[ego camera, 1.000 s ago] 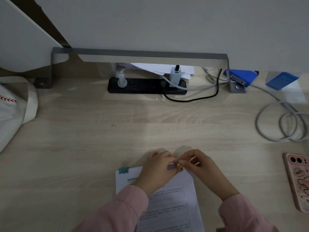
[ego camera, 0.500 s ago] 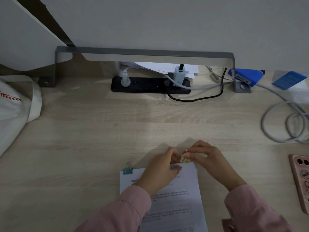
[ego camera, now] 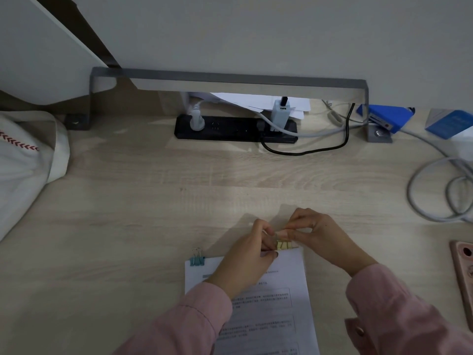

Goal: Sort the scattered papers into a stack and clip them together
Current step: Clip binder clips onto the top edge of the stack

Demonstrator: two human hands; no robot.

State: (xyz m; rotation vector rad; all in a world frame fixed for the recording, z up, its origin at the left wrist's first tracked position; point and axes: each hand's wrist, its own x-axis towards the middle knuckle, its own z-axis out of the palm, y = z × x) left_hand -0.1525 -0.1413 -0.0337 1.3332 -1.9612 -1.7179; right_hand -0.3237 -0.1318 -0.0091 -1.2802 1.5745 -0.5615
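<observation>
The right hand (ego camera: 318, 235) pinched a small yellow metal binder clip (ego camera: 284, 245) at the top edge of the white printed paper stack (ego camera: 284, 290). The left hand (ego camera: 245, 256) pinched that edge just beside it, probably to keep the sheets aligned.

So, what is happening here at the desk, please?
A person is clipping a stack of papers on the desk. A blue clip already sits on the top left corner. The left hand and the right hand both pinch a yellow clip at the top right corner. I cannot tell whether this clip is fully on yet.
</observation>
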